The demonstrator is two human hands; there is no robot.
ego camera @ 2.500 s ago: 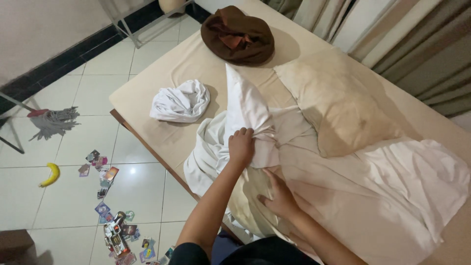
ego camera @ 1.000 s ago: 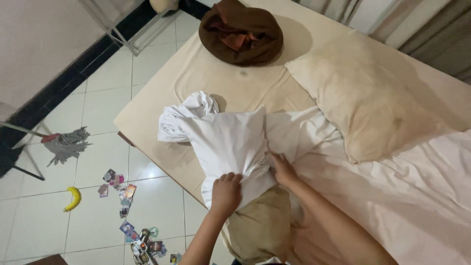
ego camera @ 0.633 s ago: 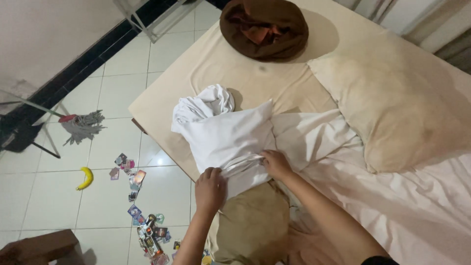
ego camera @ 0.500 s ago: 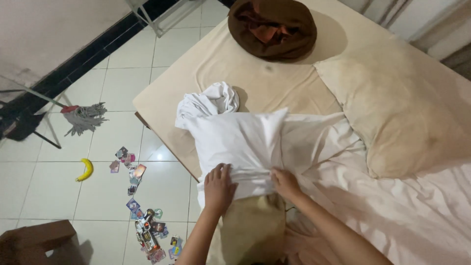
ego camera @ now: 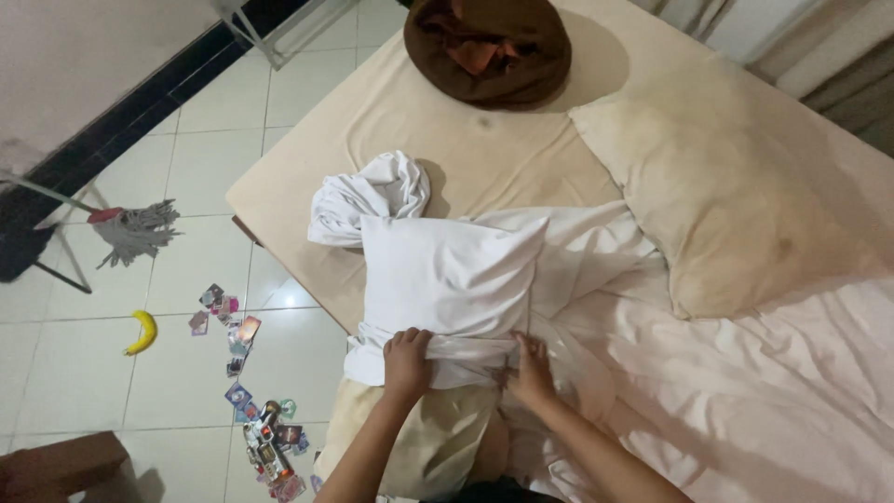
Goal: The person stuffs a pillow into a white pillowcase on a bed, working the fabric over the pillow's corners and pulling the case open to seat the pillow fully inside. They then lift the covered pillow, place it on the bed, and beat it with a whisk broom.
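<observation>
Head view: the white pillowcase point(ego camera: 447, 279) already covers the far part of the beige pillow point(ego camera: 419, 438), which I judge to be about half of it. The near part of the pillow is bare and sticks out toward the person, just below both hands. So the pulling-on looks half done; what remains, in my judgement, is to draw the open edge over the bare end and to smooth the cloth.

The left hand point(ego camera: 407, 359) is closed, with its fingers pinching the bunched open edge of the pillowcase at the left corner. The right hand point(ego camera: 531, 365) also grips this edge, at the right corner; its fingers are curled into the folds, so how tightly they close I cannot tell exactly.

The pillowcase looks clean and thin, smooth over the pillow beyond the hands, with thick wrinkles where they hold it. It lies at the near edge of the bed point(ego camera: 307, 177).

Beyond the left hand lies a crumpled white cloth point(ego camera: 368, 196), touching the far corner of the pillowcase. To the right of the right hand spreads a white sheet point(ego camera: 745, 391), and beyond it a second, stained pillow point(ego camera: 745, 186).
</observation>
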